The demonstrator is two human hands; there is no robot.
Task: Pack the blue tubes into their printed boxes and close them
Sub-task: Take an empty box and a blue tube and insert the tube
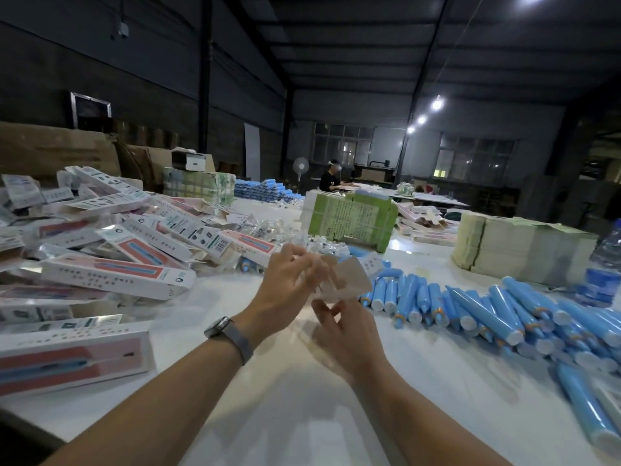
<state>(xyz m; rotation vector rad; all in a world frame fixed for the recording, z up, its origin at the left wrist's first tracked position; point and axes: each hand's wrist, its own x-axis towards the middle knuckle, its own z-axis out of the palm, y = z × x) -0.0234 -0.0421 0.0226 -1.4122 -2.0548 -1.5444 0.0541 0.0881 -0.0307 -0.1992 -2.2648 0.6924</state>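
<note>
The step in hand looks like preparing or closing one box: both hands meet above the middle of the white desk (285,415) around a small printed box (349,280), seen end-on with its pale cardboard flap turned toward the camera. The picture is blurred there, so whether a tube already sits inside cannot be told.

The left hand (285,284), watch on its wrist, is raised at the box's left side with fingers spread and lightly bent; they seem to touch the box or some clear wrapping at its top, but the grip is not plain. The right hand (346,327) is just below the box, its fingertips curled up and pinching the lower edge of the flap.

If the box is empty, the next move calls for freeing one hand to reach right for a tube and sliding it in cap-first or tail-first while the other keeps the mouth square. If it is filled, the flap needs folding and tucking.

The loose blue tubes (470,307) lie in a long heap on the right of the desk, near the right hand and running toward the near right corner. The finished boxes (114,274) are piled at the left, well apart from the tubes. Green-printed flat stacks (353,220) stand farther back.
</note>
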